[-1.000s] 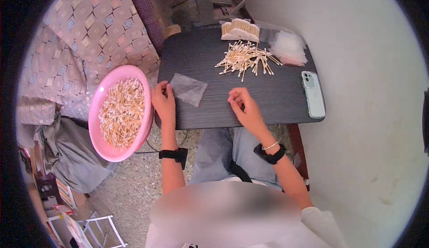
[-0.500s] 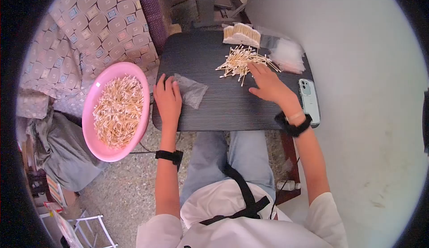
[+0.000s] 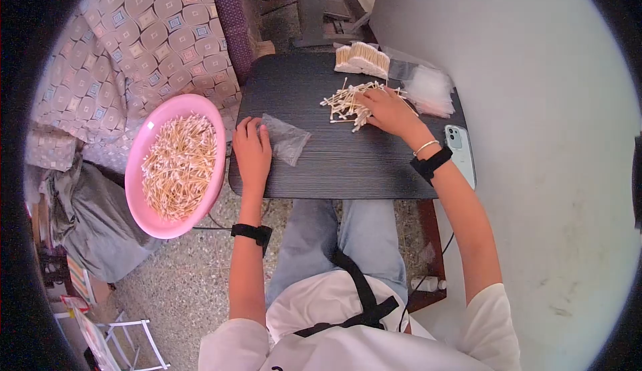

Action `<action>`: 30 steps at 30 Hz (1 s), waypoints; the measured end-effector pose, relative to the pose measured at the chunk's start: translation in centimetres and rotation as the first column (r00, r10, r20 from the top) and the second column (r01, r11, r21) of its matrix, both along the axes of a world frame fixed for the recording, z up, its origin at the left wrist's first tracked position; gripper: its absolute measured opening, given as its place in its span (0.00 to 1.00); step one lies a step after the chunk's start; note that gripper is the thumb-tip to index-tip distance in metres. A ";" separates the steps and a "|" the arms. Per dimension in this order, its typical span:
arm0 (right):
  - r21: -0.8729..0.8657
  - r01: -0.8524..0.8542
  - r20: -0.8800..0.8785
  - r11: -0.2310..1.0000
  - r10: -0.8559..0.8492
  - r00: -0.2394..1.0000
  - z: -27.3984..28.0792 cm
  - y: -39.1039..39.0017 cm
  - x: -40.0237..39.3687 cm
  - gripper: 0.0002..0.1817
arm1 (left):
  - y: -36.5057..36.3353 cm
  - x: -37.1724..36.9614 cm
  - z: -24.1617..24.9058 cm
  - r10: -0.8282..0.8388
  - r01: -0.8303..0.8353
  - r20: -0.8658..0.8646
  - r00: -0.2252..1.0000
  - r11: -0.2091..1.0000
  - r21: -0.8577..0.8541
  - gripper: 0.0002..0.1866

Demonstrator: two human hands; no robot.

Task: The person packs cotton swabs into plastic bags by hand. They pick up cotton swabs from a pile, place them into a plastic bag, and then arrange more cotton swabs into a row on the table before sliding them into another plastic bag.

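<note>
A loose pile of cotton swabs (image 3: 344,103) lies toward the back right of the dark table. My right hand (image 3: 391,111) is over its right part, with fingers curled round a bunch of swabs; the fingertips are partly hidden among the sticks. On the table's left edge rests my left hand (image 3: 252,147), its fingers loosely stretched and nothing in them. Beside its fingers is a clear plastic bag (image 3: 286,140), lying flat. Behind the pile stand neatly bundled cotton swabs (image 3: 362,60).
A pink basin (image 3: 137,194) full of loose swabs is left of the table (image 3: 321,170). A stack of clear plastic bags (image 3: 431,88) lies at the back right. A phone (image 3: 461,153) lies by the right edge, close to the wall (image 3: 548,137).
My right hand has moved from lying spread at the pile's edge to curling round swabs, drawing some together. The loose pile has shifted slightly. My left hand has stayed in place.
</note>
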State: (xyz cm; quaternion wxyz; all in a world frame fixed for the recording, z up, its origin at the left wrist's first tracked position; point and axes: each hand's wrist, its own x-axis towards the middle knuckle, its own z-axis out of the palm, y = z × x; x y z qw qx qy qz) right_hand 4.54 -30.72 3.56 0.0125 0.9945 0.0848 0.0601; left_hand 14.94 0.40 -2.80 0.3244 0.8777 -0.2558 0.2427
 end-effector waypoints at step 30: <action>0.011 -0.021 0.237 1.000 0.018 0.971 -0.4 -2.1 2.9 0.09 | 0.1 -0.2 -0.6 0.047 -0.046 -0.007 0.999 0.994 0.095 0.11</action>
